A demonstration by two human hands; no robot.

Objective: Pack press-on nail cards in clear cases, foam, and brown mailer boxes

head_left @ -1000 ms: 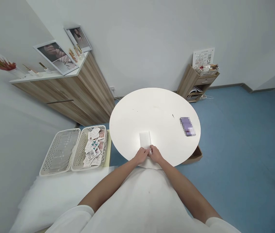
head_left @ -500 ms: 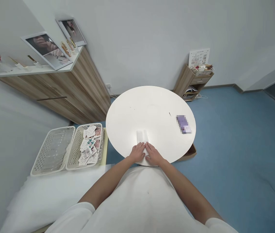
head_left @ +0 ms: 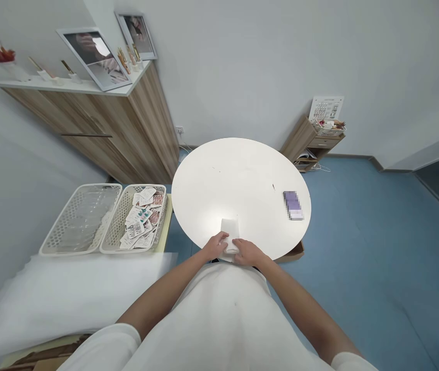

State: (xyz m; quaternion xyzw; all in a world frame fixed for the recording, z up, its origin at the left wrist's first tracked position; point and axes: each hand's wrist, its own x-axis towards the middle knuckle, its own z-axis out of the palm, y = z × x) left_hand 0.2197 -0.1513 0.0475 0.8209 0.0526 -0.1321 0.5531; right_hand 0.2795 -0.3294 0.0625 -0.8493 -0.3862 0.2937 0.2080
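Note:
A small folded white sheet (head_left: 229,228), soft and slightly see-through like thin packing foam, lies at the near edge of the round white table (head_left: 242,170). My left hand (head_left: 215,246) grips its left side with bent fingers, the thumb pointing inward. On the opposite side my right hand (head_left: 248,252) pinches the near right part. Both hands rest low at the table edge, close in front of my white shirt. Whether anything is inside the folded sheet cannot be seen.
Left of the table stand a white basket (head_left: 105,241) of clear plastic pieces and another basket (head_left: 159,226) of printed cards. White sheets (head_left: 87,288) are piled below them. A blurred purple item (head_left: 292,205) lies at right. A wooden cabinet (head_left: 145,123) stands behind left.
My hands have moved apart from the middle of the sheet to its two sides, and the fingers have gone from flat to bent. The view has shifted slightly.

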